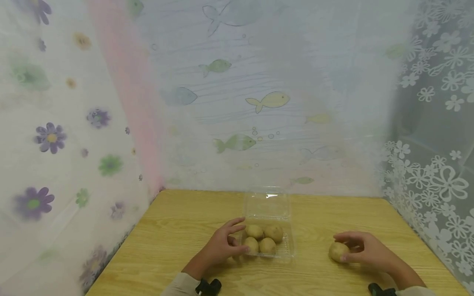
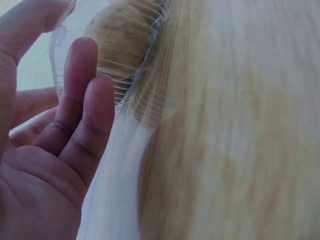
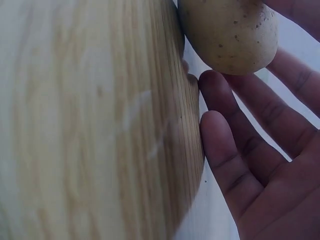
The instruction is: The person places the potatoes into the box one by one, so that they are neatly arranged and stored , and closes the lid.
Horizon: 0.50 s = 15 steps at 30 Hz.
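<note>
A clear plastic box stands on the table with its lid raised at the back. Inside the box sit several potatoes. My left hand grips the box at its left side, thumb by the front corner and fingers farther back. The left wrist view shows a potato through the ribbed plastic wall. To the right of the box, my right hand holds a single potato between thumb and fingers. In the right wrist view this speckled potato is close to the tabletop; whether it touches cannot be told.
The wood-grain table extends around the box and between the hands. A fish-patterned sheet hangs behind it. Flowered sheets stand along the left side and the right side.
</note>
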Each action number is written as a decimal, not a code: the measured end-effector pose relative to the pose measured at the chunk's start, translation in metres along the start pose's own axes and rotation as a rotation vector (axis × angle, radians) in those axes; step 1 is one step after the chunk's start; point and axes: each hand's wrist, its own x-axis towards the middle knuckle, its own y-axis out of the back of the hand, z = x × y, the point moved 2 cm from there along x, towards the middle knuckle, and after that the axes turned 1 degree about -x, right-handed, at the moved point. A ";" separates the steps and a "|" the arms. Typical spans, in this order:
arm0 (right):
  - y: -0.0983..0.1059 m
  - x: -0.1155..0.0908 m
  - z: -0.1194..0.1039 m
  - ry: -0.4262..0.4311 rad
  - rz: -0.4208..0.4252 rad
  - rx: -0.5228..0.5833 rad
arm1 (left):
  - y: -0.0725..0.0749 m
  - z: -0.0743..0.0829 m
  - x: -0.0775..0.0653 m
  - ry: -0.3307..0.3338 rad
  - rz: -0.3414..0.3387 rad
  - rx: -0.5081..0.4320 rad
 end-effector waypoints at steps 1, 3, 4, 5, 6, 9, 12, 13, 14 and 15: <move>-0.001 0.000 0.000 -0.001 -0.004 -0.002 | 0.000 0.000 0.000 0.001 0.001 -0.002; -0.002 0.000 0.001 -0.005 -0.013 -0.012 | -0.001 -0.001 -0.001 0.002 0.002 0.000; -0.002 0.000 0.001 -0.017 -0.016 -0.011 | -0.001 -0.001 -0.001 0.003 0.002 -0.001; -0.002 0.000 0.001 -0.030 -0.016 -0.014 | -0.001 -0.001 -0.001 0.002 0.000 -0.001; -0.002 0.000 0.002 -0.038 -0.017 -0.018 | -0.001 -0.001 -0.001 0.001 -0.004 -0.006; 0.000 0.000 0.001 -0.050 -0.017 -0.035 | -0.001 -0.001 -0.001 0.001 -0.010 -0.019; 0.000 0.001 0.000 -0.049 -0.014 -0.044 | 0.000 0.001 0.000 0.005 -0.012 -0.031; 0.000 0.002 -0.001 -0.045 -0.015 -0.046 | 0.000 0.001 0.000 0.007 -0.011 -0.033; 0.000 0.002 -0.001 -0.045 -0.016 -0.044 | 0.000 0.001 -0.001 0.009 -0.012 -0.034; 0.000 0.002 -0.001 -0.051 -0.016 -0.039 | 0.001 0.002 -0.001 0.011 -0.015 -0.031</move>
